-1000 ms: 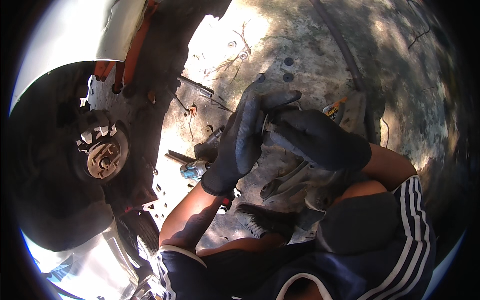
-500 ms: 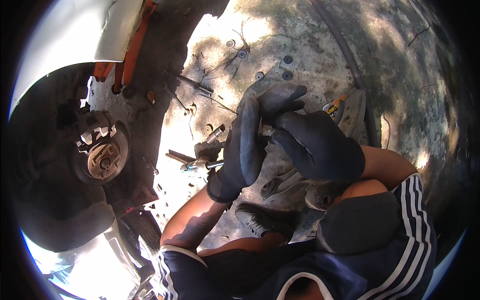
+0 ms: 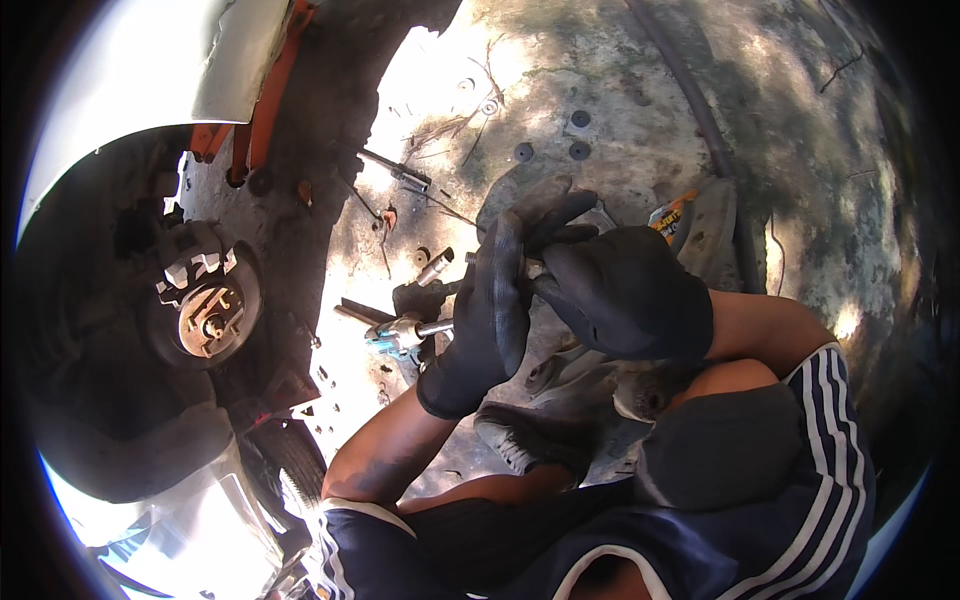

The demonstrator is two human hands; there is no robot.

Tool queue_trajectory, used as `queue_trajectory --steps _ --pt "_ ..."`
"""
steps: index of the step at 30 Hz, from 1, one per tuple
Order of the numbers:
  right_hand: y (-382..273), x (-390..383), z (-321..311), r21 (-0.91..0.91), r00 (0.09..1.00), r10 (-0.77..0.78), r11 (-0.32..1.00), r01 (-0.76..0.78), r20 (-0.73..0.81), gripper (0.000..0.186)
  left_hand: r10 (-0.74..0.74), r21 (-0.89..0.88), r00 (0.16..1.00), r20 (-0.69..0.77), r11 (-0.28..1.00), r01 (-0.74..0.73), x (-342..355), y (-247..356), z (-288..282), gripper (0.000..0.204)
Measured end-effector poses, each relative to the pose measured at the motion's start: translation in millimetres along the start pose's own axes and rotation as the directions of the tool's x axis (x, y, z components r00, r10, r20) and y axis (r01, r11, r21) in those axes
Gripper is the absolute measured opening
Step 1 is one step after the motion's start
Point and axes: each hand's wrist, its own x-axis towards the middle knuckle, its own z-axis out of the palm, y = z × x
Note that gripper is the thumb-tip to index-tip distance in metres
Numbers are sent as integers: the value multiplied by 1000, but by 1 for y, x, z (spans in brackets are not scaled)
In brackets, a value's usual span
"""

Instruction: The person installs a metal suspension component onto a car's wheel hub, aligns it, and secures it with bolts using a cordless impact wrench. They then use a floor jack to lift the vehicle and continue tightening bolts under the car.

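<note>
My left hand [image 3: 488, 315], in a black glove, curls round a small metal piece [image 3: 532, 267], mostly hidden between both hands. The black-gloved right hand [image 3: 625, 295] is closed against it, fingers pinched together. A short threaded end [image 3: 470, 259] shows beside my left fingers; whether it belongs to that piece I cannot tell. Just left of the left hand, a teal-bodied power tool [image 3: 392, 339] with a metal socket extension lies on the concrete, beside a loose silver socket [image 3: 435, 265]. A dark metal arm part [image 3: 553, 371] lies below my hands.
At left, the car's white fender [image 3: 140, 60] overhangs an exposed brake disc [image 3: 210, 325] and orange metal stand [image 3: 265, 110]. Steel bars [image 3: 395, 170], rubber washers [image 3: 579, 120], a hose [image 3: 680, 80] and an orange-labelled item [image 3: 672, 210] lie on the ground. My shoe [image 3: 510, 440] is below.
Both hands have shifted downward, the right one also slightly leftward, and remain together around the small piece. The threaded end beside my left fingers has come into sight.
</note>
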Motion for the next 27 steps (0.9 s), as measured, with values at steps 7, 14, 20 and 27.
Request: queue_trajectory --steps 7,14,20,27 --pt "-2 0 11 424 963 265 879 -219 -51 12 -32 -71 997 68 997 37 4 2 -5 71" --pt "24 -11 10 601 885 432 665 -443 175 15 -116 -20 992 52 993 117 3 -11 -18 76" --pt "52 -37 13 92 983 -77 991 93 -167 23 27 -14 999 46 1000 -27 0 -4 -34 60" --pt "48 -32 14 724 802 294 346 -597 520 28 158 439 967 198 868 -232 3 19 -37 56"
